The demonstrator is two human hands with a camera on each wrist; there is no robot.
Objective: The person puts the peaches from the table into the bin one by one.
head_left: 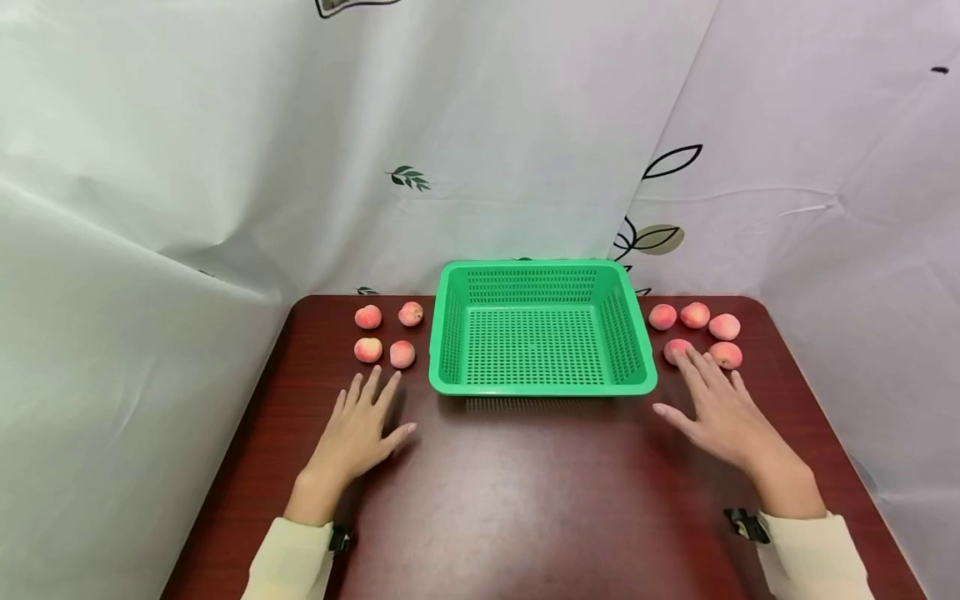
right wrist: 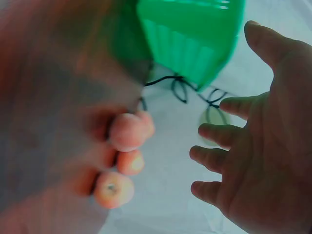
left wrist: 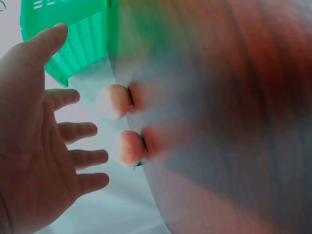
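A green plastic basket (head_left: 540, 390) with slotted walls stands at the back middle of the table, and nothing lies in it. Left of it sit several peaches (head_left: 402, 354) in two rows. My left hand (head_left: 352, 433) hovers just in front of them, fingers spread, holding nothing; two peaches (left wrist: 130, 147) show beyond its fingertips in the left wrist view. More peaches (head_left: 724, 327) lie to the basket's right. Over their near edge reaches my right hand (head_left: 723, 417), fingers spread and empty, its fingertips partly covering one peach in the head view. The right wrist view shows peaches (right wrist: 114, 189) apart from the fingers.
The dark red-brown table (head_left: 525, 500) has a glossy top with rounded back corners. White cloth (head_left: 487, 125) with printed leaves hangs behind it and along both sides. Each wrist wears a dark strap (head_left: 746, 525) below a cream sleeve (head_left: 813, 554).
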